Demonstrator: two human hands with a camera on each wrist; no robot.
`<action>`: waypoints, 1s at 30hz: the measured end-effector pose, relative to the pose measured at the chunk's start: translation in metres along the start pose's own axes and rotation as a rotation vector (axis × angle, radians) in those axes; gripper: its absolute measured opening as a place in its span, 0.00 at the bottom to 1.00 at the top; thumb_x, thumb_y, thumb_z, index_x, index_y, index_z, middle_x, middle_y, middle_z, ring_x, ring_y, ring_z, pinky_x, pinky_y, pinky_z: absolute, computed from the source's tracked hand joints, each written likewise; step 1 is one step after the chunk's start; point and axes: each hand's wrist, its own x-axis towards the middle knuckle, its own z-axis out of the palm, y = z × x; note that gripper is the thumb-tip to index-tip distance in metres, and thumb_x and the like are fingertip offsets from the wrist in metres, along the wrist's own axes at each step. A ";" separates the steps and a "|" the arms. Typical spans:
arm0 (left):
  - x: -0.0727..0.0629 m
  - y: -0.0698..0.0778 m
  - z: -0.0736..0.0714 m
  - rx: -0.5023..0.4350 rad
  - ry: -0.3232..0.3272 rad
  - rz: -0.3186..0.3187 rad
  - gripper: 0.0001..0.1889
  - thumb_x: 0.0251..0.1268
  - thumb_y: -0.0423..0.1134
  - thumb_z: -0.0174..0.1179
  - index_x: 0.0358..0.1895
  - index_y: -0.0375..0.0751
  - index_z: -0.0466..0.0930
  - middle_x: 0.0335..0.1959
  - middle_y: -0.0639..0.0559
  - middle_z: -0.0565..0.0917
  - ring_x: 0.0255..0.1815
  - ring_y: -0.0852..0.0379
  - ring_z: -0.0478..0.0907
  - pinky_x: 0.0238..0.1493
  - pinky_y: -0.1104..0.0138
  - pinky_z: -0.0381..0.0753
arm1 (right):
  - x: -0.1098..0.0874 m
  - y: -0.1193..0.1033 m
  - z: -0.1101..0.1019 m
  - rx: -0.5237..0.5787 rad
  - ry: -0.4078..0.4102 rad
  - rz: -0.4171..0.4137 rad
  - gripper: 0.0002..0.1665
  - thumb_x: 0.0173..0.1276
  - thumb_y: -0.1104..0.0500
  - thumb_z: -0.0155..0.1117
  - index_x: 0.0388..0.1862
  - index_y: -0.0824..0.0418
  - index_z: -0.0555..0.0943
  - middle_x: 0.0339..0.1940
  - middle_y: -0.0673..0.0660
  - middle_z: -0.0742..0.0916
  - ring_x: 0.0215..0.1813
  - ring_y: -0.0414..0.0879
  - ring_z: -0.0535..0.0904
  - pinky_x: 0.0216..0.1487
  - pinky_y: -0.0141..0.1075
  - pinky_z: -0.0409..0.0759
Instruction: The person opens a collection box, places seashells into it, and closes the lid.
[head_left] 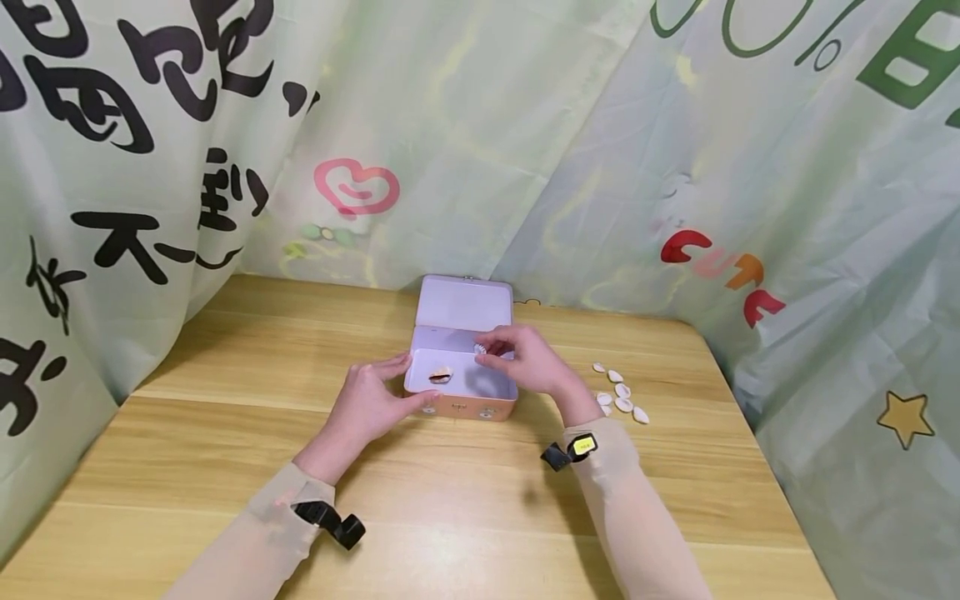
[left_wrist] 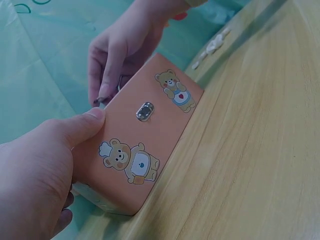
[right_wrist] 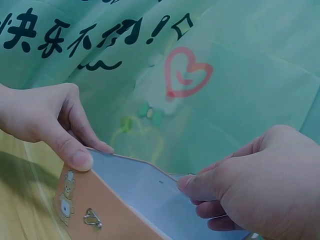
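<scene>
An orange tin box [head_left: 468,408] with a pale lilac inside stands on the table, its hinged lid [head_left: 465,304] raised at the back. Bear pictures and a metal clasp [left_wrist: 145,111] show on its front in the left wrist view. My left hand [head_left: 367,402] holds the box's left end, thumb [left_wrist: 85,126] at the front rim. Inside, toward the left, lies a brownish conch-like seashell [head_left: 441,376]. Over the right part of the box, my right hand [head_left: 531,358] pinches a small white ridged seashell [head_left: 480,350] between thumb and fingers, which partly hide it.
Several white seashells [head_left: 622,391] lie loose on the wooden table [head_left: 420,517], to the right of the box and beyond the right wrist. A printed curtain [head_left: 465,167] hangs behind the table and along both sides. Each wrist wears a black strap with a small camera [head_left: 348,531].
</scene>
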 end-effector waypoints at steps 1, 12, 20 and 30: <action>0.000 0.000 0.000 0.000 0.000 0.001 0.44 0.50 0.62 0.83 0.61 0.29 0.83 0.61 0.40 0.84 0.63 0.38 0.81 0.30 0.62 0.78 | 0.001 0.001 0.002 0.002 -0.004 0.000 0.15 0.72 0.65 0.74 0.56 0.67 0.89 0.43 0.54 0.90 0.43 0.46 0.85 0.51 0.42 0.84; 0.000 -0.002 0.001 -0.009 0.015 0.021 0.45 0.49 0.62 0.83 0.60 0.28 0.84 0.60 0.38 0.84 0.62 0.38 0.81 0.30 0.60 0.80 | 0.011 0.002 0.012 -0.002 -0.041 -0.031 0.15 0.71 0.66 0.74 0.55 0.69 0.88 0.41 0.55 0.90 0.42 0.46 0.85 0.51 0.45 0.85; 0.000 -0.002 0.001 -0.011 0.014 0.020 0.45 0.49 0.62 0.83 0.61 0.28 0.83 0.60 0.38 0.84 0.62 0.39 0.82 0.30 0.60 0.80 | 0.017 0.000 0.016 -0.034 -0.073 -0.012 0.14 0.72 0.65 0.73 0.54 0.68 0.89 0.42 0.55 0.90 0.42 0.44 0.84 0.50 0.43 0.84; 0.000 -0.003 0.002 -0.003 0.021 0.022 0.44 0.49 0.62 0.83 0.60 0.28 0.84 0.59 0.38 0.84 0.61 0.39 0.82 0.36 0.58 0.84 | 0.021 0.001 0.019 -0.050 -0.091 0.002 0.14 0.72 0.66 0.73 0.54 0.69 0.88 0.42 0.56 0.89 0.44 0.46 0.85 0.52 0.42 0.84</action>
